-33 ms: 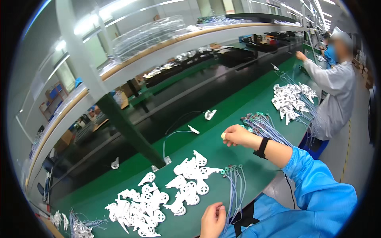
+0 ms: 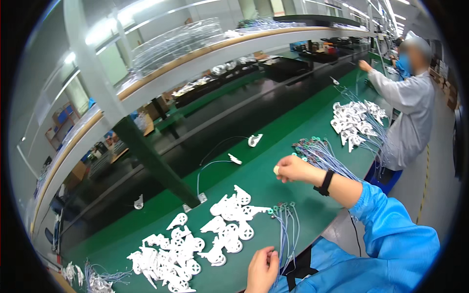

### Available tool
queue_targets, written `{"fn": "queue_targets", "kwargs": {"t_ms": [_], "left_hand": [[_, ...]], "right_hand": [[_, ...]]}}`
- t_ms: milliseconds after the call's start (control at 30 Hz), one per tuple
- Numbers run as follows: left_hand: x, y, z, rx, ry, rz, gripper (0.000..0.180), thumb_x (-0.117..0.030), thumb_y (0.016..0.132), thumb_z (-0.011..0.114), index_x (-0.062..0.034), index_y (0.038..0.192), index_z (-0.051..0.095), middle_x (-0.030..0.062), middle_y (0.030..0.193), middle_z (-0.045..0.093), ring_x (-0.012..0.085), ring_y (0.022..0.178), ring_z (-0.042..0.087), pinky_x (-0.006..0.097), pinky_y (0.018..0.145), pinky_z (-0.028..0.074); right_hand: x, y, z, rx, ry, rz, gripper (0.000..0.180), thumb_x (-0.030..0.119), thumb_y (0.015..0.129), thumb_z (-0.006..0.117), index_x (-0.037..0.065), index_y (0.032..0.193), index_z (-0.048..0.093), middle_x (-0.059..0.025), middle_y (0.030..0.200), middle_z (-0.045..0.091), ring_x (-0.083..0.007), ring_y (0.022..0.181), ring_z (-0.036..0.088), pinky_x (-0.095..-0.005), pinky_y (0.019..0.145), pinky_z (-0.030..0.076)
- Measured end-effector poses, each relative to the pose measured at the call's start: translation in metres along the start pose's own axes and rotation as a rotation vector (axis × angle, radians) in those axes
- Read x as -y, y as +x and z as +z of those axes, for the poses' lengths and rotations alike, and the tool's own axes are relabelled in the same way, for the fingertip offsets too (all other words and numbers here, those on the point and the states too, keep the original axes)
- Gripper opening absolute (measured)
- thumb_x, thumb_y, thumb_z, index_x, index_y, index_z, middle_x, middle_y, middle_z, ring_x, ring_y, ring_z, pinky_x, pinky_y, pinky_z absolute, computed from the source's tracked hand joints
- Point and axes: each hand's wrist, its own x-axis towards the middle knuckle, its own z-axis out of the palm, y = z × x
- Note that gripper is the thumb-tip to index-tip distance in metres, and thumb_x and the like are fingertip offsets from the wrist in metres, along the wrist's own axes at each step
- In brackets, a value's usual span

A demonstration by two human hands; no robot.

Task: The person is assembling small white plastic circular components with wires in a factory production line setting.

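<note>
"What was nearest by the green tabletop (image 2: 266, 183)?"

"The left hand (image 2: 262, 271) curled loosely at the edge beside blue-grey cables (image 2: 289, 233); whether it held anything, I couldn't tell."

"Beyond?"

"Two white-part heaps (image 2: 168, 263) lay left; open room separated them from the right hand (image 2: 294, 169), which pinched one small, pale-yellow piece (image 2: 276, 170)."

The right fingers (image 2: 285, 165) partly hide a small pale piece (image 2: 276, 170).

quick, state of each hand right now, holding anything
Left hand: loosely curled; cannot tell whether it holds anything.
Right hand: closed, pinching a small pale yellow piece.
</note>
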Motion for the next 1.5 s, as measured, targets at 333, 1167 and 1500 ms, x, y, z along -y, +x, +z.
{"fn": "queue_targets", "kwargs": {"t_ms": [333, 1167, 1500], "left_hand": [[0.032, 0.057, -0.020, -0.196, 0.560, 0.130, 0.022, -0.005, 0.077, 0.062, 0.0003, 0.097, 0.056, 0.0163, 0.089, 0.052, 0.0327, 0.084, 0.052, 0.042, 0.077, 0.042], [0.023, 0.048, -0.012, -0.117, 0.701, 0.279, 0.015, -0.001, 0.073, 0.062, 0.0002, 0.086, 0.056, 0.0197, 0.091, 0.047, 0.0383, 0.085, 0.046, 0.045, 0.076, 0.040], [-0.002, -0.007, -0.019, -0.147, -0.558, -0.291, 0.006, -0.007, 0.090, 0.055, -0.0050, 0.086, 0.051, 0.0087, 0.081, 0.060, 0.0167, 0.070, 0.059, 0.028, 0.064, 0.049]], "right_hand": [[-0.055, -0.103, 0.017, 0.093, -0.556, 0.065, 0.039, 0.036, 0.081, 0.059, -0.002, 0.077, 0.066, -0.0242, 0.077, 0.064, -0.0383, 0.078, 0.063, -0.0452, 0.073, 0.049], [-0.026, -0.157, -0.053, -0.059, 0.730, -0.018, 0.013, 0.016, 0.092, 0.051, 0.005, 0.093, 0.045, -0.0143, 0.080, 0.063, -0.0140, 0.050, 0.058, -0.0226, 0.040, 0.042], [0.016, -0.224, -0.070, -0.484, 0.484, -0.912, 0.015, 0.016, 0.096, 0.044, 0.004, 0.100, 0.036, -0.0196, 0.069, 0.058, -0.0165, 0.046, 0.052, -0.0234, 0.041, 0.045]]}}
